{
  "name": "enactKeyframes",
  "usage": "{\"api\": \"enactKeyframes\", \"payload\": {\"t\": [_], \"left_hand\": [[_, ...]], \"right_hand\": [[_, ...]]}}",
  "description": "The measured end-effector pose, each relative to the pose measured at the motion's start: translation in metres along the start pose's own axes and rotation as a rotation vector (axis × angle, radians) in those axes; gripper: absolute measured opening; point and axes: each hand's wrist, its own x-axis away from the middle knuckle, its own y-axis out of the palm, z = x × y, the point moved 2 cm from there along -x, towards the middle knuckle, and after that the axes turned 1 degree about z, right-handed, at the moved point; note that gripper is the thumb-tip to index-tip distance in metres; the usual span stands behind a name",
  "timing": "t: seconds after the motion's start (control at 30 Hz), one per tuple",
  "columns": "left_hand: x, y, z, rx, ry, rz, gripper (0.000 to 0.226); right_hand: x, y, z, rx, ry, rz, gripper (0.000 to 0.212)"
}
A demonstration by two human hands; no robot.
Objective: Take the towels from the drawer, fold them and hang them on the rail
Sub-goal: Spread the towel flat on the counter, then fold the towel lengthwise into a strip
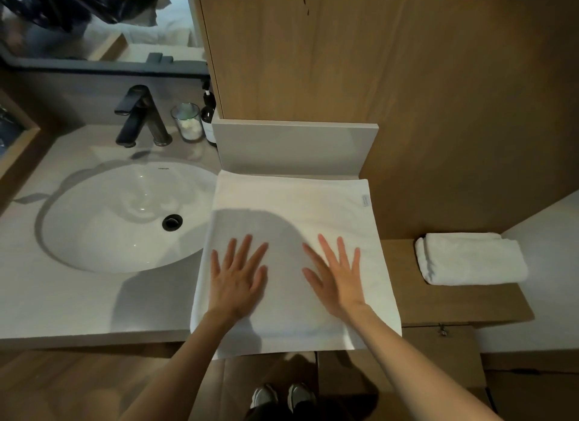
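Flat on the pale countertop (72,301), just right of the oval sink (125,217), lies a white towel (297,207), spread out smooth with its near edge hanging slightly over the counter's front. Both hands rest palm-down on its near half: the left hand (238,279) with fingers fanned wide, and the right hand (336,279) likewise splayed, the two a little apart and gripping nothing. A small label (364,200) shows at the towel's far right edge. Its far edge meets a low grey upstand (294,145) at the foot of a wooden wall panel (376,51).

Further right, on a lower wooden ledge (454,304), sits a second white towel (470,258), already folded into a thick bundle, well apart from the hands.

At the far side of the sink stand a dark faucet (141,116), a clear glass jar (187,122) with white contents and a dark pump bottle (209,116), the jar between the other two. Down near the bottom edge, two light shoes (282,395) show on the wood floor.
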Motion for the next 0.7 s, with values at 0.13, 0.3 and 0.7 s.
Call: {"api": "enactKeyframes", "payload": {"t": [0.13,0.3,0.7], "left_hand": [[0.005,-0.005,-0.018,0.022,-0.059,0.035,0.054],[0.008,-0.007,-0.020,0.053,-0.119,0.055,0.054],[0.038,-0.021,-0.015,-0.017,-0.096,0.274,0.016]], "right_hand": [[0.013,-0.012,0.036,0.020,0.137,0.006,0.057],[0.020,-0.018,0.045,0.012,0.164,-0.037,0.055],[0.030,-0.043,0.018,-0.035,0.043,0.004,0.048]]}}
